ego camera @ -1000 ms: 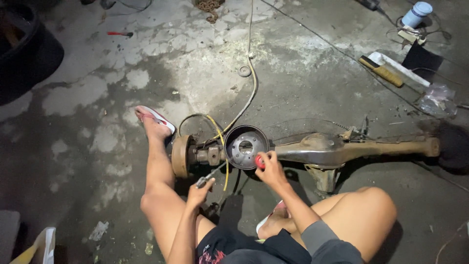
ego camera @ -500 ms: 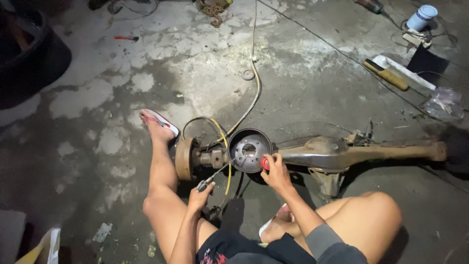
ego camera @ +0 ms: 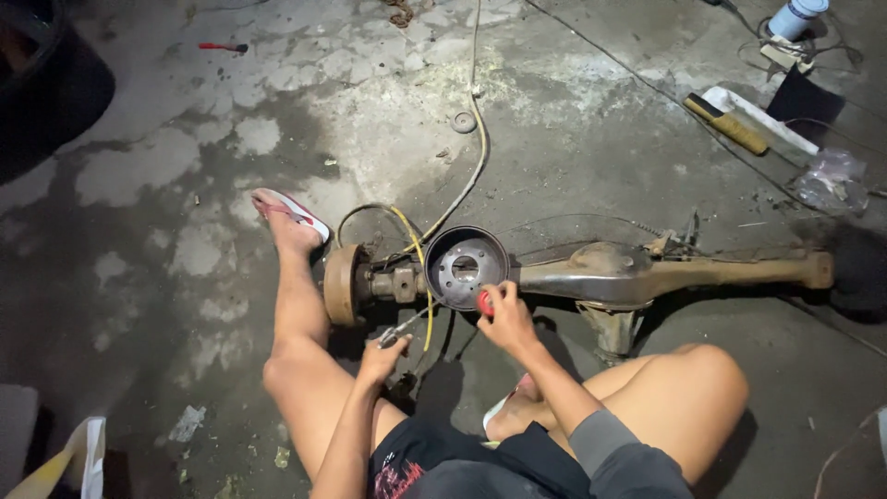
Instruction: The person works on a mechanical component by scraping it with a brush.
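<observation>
Head view: a rear axle assembly [ego camera: 637, 275] lies on the concrete floor [ego camera: 573, 120] between the seated person's legs. The right hand [ego camera: 504, 314] is clenched around a red-handled tool [ego camera: 484, 302], held against the lower rim of the round brake backing plate [ego camera: 465, 266]. The left hand [ego camera: 385, 353] grips a slim metal tool [ego camera: 399, 331] just below the rusty brake drum [ego camera: 340, 284]. A yellow cable [ego camera: 418, 251] loops beside the plate.

The right hand [ego camera: 504, 314] covers most of a red-handled tool [ego camera: 484, 302]; its working end cannot be identified. The left hand [ego camera: 383, 356] hides the grip of a metal tool [ego camera: 404, 328]. A dark tyre [ego camera: 42, 83] is cut off at the left edge. A white container [ego camera: 795, 17] is cropped at the top edge.
</observation>
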